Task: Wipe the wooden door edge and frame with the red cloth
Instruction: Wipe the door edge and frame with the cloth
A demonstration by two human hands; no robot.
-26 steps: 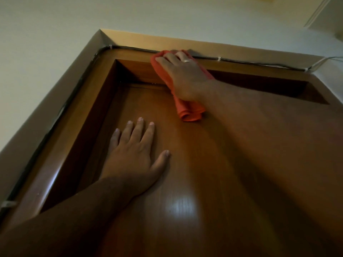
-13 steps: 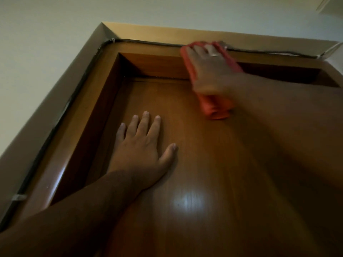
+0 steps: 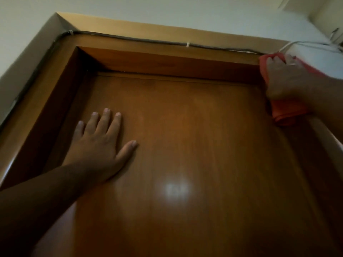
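I look up at a glossy brown wooden door (image 3: 194,145) set in its wooden frame (image 3: 148,56). My right hand (image 3: 289,78) presses the folded red cloth (image 3: 285,114) flat against the frame's top right corner; the cloth's folded end hangs below my palm. My left hand (image 3: 100,140) lies flat on the door's upper left, fingers spread, holding nothing. Most of the cloth is hidden under my right hand.
A dark cable (image 3: 130,38) runs along the frame's top and down its left side, held by white clips (image 3: 187,45). White wires (image 3: 315,45) trail off past the right corner. Pale wall (image 3: 167,10) surrounds the frame.
My right hand has slid the red cloth rightward along the top of the frame, from near the middle to the right corner. My left hand has stayed flat on the door.
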